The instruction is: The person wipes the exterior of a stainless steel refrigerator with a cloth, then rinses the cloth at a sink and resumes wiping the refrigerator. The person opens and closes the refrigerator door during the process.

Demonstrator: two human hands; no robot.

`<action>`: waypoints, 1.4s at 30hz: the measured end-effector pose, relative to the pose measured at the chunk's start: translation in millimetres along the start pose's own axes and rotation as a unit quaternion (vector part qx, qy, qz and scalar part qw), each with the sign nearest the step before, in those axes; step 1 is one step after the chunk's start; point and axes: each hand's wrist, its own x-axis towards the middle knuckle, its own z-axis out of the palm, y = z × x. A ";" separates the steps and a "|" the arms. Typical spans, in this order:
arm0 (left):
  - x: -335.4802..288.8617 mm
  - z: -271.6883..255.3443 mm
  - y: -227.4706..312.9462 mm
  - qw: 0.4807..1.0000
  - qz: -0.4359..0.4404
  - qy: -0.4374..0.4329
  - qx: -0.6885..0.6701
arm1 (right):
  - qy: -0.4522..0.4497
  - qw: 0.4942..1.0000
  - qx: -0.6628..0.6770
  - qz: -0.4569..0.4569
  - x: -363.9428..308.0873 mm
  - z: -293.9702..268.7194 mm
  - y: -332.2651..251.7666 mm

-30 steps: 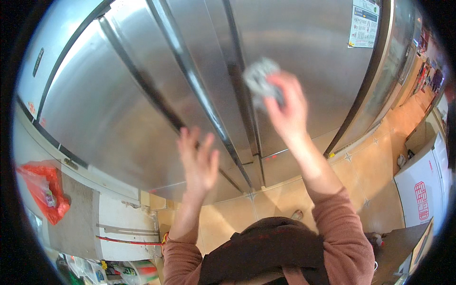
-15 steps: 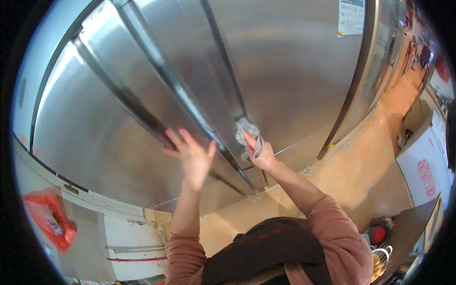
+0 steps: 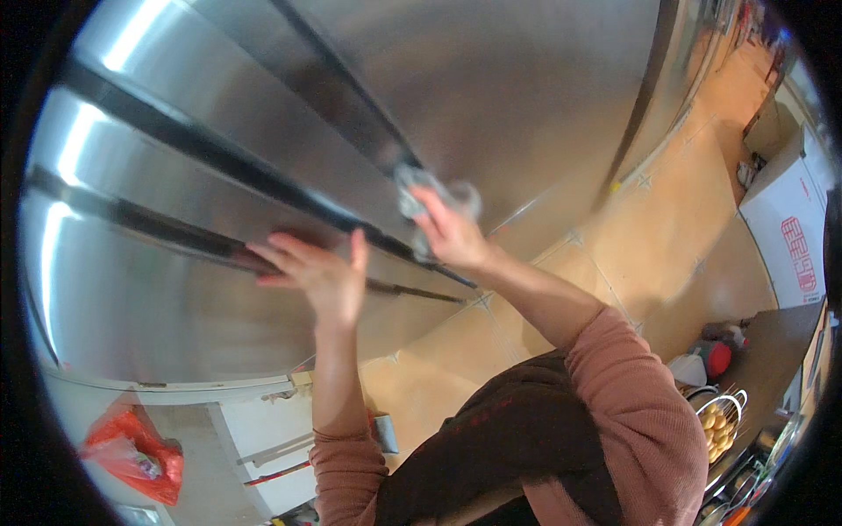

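A large stainless steel refrigerator (image 3: 491, 96) with several doors fills the upper view, its long dark handles (image 3: 228, 158) running diagonally. My right hand (image 3: 449, 235) presses a crumpled grey cloth (image 3: 419, 191) against a door beside a handle, low on the steel front. My left hand (image 3: 317, 273) lies flat with fingers spread on the neighbouring door, to the left of the cloth, holding nothing.
A tan tiled floor (image 3: 667, 237) runs to the right. A white box with red print (image 3: 794, 237) stands at the far right. A wire basket of round yellowish items (image 3: 721, 425) sits lower right. A red plastic bag (image 3: 132, 456) lies lower left.
My right hand has brought the cloth down the door from high up to low beside the handle. My left hand stays flat on the steel. The view has tilted downward.
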 end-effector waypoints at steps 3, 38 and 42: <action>-0.5 1.2 4.6 0.999 0.025 0.025 0.036 | -0.026 0.985 0.091 0.144 -76.0 30.9 79.4; -6.5 15.3 -7.8 0.990 0.090 0.081 0.070 | -0.062 0.955 -0.149 0.250 -108.4 22.4 48.6; -8.1 12.9 -5.5 0.989 0.090 0.075 0.090 | 0.024 0.993 -0.088 0.075 -55.8 18.6 20.3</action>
